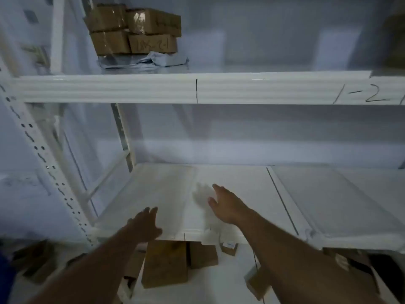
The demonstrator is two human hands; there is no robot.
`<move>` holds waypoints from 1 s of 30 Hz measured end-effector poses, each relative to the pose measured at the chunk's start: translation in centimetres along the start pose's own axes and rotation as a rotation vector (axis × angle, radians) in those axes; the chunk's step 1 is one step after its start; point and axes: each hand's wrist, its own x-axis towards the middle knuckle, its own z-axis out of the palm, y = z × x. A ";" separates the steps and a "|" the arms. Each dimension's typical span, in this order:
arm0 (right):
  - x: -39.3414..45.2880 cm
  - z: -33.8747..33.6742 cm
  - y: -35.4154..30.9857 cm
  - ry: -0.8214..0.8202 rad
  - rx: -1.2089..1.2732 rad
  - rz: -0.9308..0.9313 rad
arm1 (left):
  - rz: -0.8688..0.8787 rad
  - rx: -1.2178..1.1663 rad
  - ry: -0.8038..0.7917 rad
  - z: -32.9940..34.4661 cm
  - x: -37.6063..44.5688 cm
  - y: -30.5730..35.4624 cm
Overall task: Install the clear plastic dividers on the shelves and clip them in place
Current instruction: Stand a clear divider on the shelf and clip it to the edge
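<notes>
Both hands reach in over the white metal lower shelf (241,178), empty, fingers spread, gripping nothing. Left hand (145,224) sits near the shelf's front edge, palm down. Right hand (223,204) is further in, just beside a faint upright see-through sheet (166,194), prob. the clear plastic divider, on the L part of that shelf; its edges are too blurry to tell if the hand touches it. A hand-shaped shadow or reflection shows just L of the right hand.

Dark seam line (282,200) runs front to back on the shelf, R of the right hand. White upper shelf beam (109,88) has a black vertical mark (196,91) and handwritten "1-2" (363,96). 4 brown cardboard boxes (133,29) stacked on the upper shelf, top L, on crumpled pale wrapping (142,61). More brown boxes (166,263) lie below the lower shelf. White perforated upright post (43,154) at L.
</notes>
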 end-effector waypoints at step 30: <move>4.3 6.4 -5.5 -0.031 0.827 0.308 | 0.427 -0.247 0.462 2.2 3.3 5.4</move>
